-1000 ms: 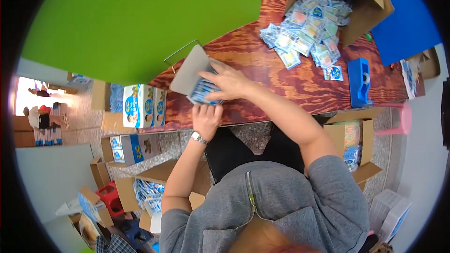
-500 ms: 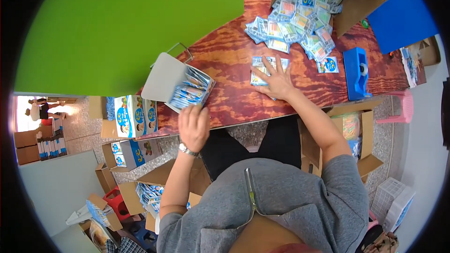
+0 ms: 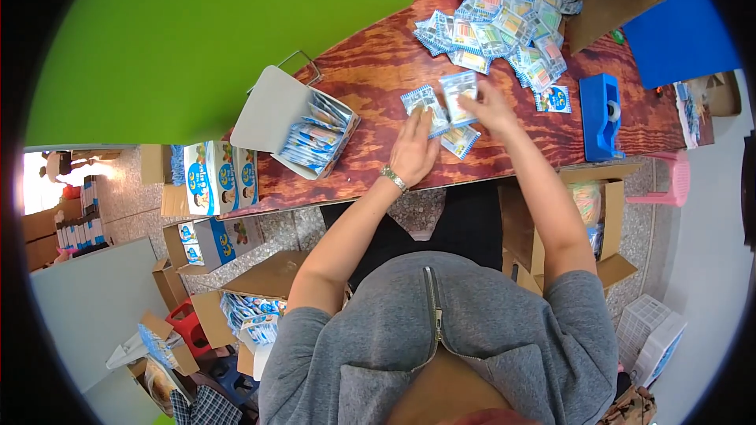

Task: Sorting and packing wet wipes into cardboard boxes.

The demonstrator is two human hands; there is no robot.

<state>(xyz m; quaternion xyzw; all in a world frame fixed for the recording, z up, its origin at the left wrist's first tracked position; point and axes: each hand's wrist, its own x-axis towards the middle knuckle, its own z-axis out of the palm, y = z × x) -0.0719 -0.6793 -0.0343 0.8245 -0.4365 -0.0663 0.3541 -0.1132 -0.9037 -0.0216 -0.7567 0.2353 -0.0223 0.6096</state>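
My right hand (image 3: pixel 494 112) pinches a small blue-and-white sachet (image 3: pixel 458 93) between thumb and fingers, lifted a little over the table. Close by on its left, my left hand (image 3: pixel 413 151) has its fingers over the near edge of another clear-fronted sachet (image 3: pixel 431 104) and seems to grip it; its thumb is hard to make out. A further sachet (image 3: pixel 460 142) lies on the table just below both hands. Left of them stands a white carton (image 3: pixel 321 173) with its lid up, packed with a row of upright sachets (image 3: pixel 311 142).
A large heap of sachets (image 3: pixel 504 24) spills from a tipped cardboard box (image 3: pixel 610 16) at the far right. A blue tape dispenser (image 3: pixel 598 122) stands on the wood-patterned table (image 3: pixel 362 94). Closed printed cartons (image 3: pixel 223 179) stand at the left edge; open boxes sit below.
My left hand has left the open carton and moved right to the sachets. My right hand, flat on the sachets before, now has one raised. The sachets under it have spread apart.
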